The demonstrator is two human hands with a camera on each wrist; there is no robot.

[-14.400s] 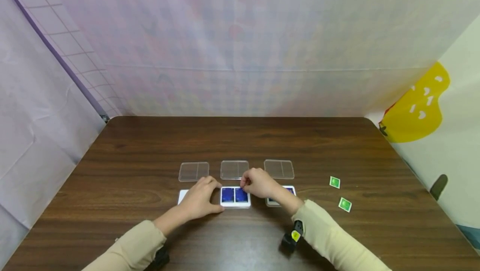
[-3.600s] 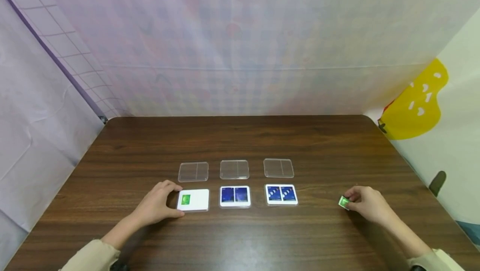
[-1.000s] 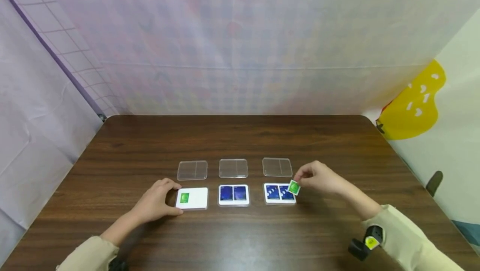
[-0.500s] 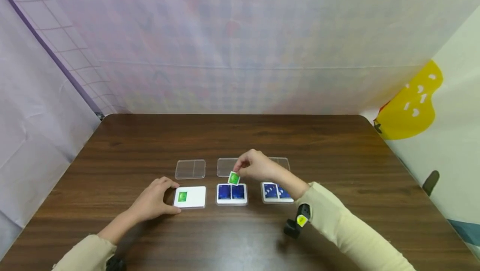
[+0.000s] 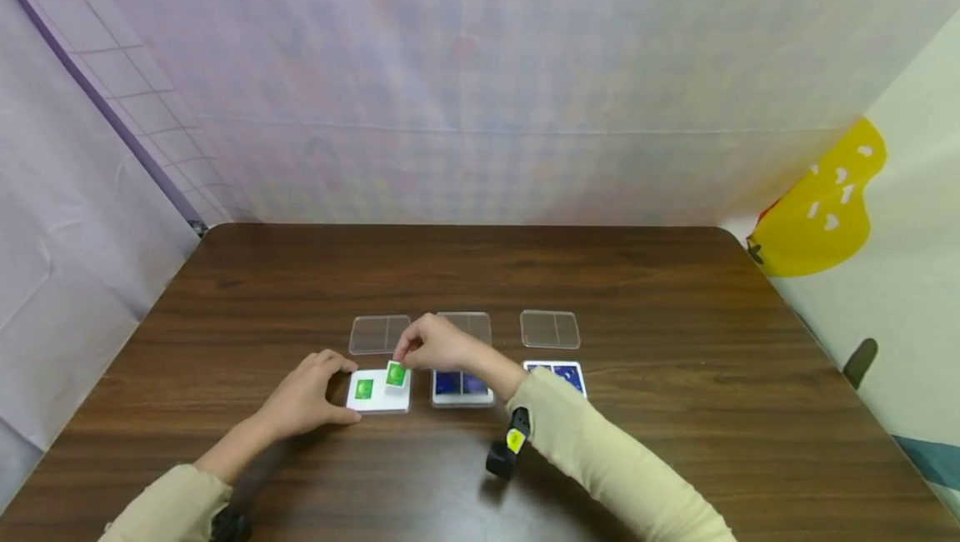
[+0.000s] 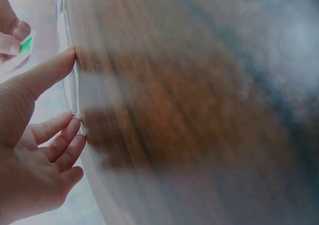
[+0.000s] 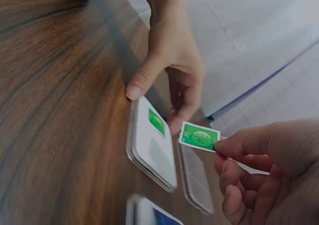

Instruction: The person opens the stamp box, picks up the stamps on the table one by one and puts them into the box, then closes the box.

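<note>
Between thumb and index finger my right hand [image 5: 442, 343] pinches a green postage stamp [image 5: 396, 373] with a white perforated edge. It hangs just above the right half of a white-faced clear plastic case [image 5: 377, 406]. On the left half of that case lies a matching green stamp [image 5: 363, 389]. My left hand [image 5: 303, 396] holds the case at its left side, thumb at the near corner and fingers at the far one. The right wrist view shows a globe-like print on the pinched stamp [image 7: 199, 137]. In the left wrist view the thumb [image 6: 57, 70] touches the case's rim.
A middle case [image 5: 462, 402] bears two dark blue stamps, partly behind my right wrist. Another case [image 5: 572, 379] with blue stamps is half hidden by the sleeve [image 5: 600, 450]. Behind them lie three clear lids: left [image 5: 371, 335], middle [image 5: 476, 323] and right [image 5: 550, 329].
My right hand picked up the stamp at the right, then carried it left past the other two cases to the left case. Earlier, my left hand moved from the middle case to this one.
</note>
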